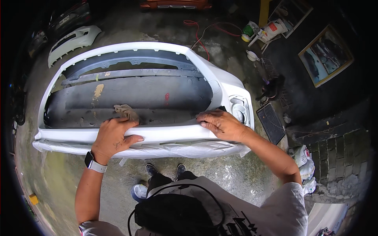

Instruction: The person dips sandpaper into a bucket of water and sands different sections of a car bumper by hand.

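While both hands rest on the near edge of a white car bumper (145,135) lying across the middle of the frame, the left hand (114,135) presses a crumpled tan rag (126,111) against that edge, fingers curled over it; the right hand (220,124) lies flat with fingers spread, gripping nothing; a watch (92,162) sits on the left wrist; the near edge looks clean, so wiping seems partly done; a second bumper (73,41) lies upper left.

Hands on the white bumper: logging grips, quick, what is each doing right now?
Left hand: closed over the white bumper near edge, fingers on a tan rag.
Right hand: flat on the edge, gripping nothing.
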A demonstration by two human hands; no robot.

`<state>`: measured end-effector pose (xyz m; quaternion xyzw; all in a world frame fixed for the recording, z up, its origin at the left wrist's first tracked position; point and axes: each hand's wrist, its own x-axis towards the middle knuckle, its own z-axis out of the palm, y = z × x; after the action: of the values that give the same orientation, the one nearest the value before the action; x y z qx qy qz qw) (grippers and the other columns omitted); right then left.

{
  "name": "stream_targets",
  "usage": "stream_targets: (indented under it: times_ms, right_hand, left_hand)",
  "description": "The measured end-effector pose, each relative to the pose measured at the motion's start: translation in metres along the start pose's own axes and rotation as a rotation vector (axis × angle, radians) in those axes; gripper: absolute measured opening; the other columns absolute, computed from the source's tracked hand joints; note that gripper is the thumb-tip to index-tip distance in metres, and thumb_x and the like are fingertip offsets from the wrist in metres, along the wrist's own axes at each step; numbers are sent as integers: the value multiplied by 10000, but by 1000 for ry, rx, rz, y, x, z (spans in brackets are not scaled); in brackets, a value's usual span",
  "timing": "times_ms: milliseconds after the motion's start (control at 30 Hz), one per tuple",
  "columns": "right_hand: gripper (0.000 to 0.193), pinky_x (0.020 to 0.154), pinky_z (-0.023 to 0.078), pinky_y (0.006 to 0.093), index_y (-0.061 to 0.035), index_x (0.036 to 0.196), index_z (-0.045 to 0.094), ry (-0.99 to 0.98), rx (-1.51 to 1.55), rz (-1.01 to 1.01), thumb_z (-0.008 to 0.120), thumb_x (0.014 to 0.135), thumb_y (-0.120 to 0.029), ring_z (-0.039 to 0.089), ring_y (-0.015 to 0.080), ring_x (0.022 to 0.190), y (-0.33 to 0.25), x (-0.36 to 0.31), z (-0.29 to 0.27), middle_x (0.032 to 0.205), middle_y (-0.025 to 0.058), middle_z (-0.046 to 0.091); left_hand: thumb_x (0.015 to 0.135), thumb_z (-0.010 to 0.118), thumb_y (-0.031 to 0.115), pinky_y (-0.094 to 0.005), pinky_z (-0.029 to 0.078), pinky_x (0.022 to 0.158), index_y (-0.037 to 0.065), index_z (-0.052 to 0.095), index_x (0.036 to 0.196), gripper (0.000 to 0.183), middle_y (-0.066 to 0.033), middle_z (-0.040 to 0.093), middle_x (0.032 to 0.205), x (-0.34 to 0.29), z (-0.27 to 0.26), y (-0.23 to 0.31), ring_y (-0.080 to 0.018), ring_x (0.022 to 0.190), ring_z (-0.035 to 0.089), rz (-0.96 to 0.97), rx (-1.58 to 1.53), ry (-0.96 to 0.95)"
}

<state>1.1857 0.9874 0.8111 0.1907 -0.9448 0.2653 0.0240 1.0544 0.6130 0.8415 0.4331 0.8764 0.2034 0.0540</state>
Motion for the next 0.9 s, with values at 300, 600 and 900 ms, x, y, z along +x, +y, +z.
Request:
stream_targets:
  times_ms: [300,600,900]
  right_hand:
    - [342,1193,396,488,-45,1355,581,-183,-38,39,538,1024,-121,619,352,1266,-43,30,20,1302,185,665]
    - [344,1204,337,431,-148,1382,668,-182,-117,179,533,1070,-201,541,239,1386,39,-2,-13,1442,13,650]
    - [569,952,558,469,16,1436,544,-145,114,-32,583,868,24,692,394,1118,-105,96,57,1292,246,670]
  left_hand:
    - [807,771,578,-468,549,790,58,780,1083,590,-137,755,957,-4,-2,-7,-377,848,724,36,18,43]
    - [804,789,555,-461,545,782,48,779,1078,576,-145,757,955,0,2,-6,-378,845,727,37,33,87]
    - [802,761,622,-426,579,702,77,744,1009,584,-93,732,884,-13,7,-8,-321,785,740,18,48,155]
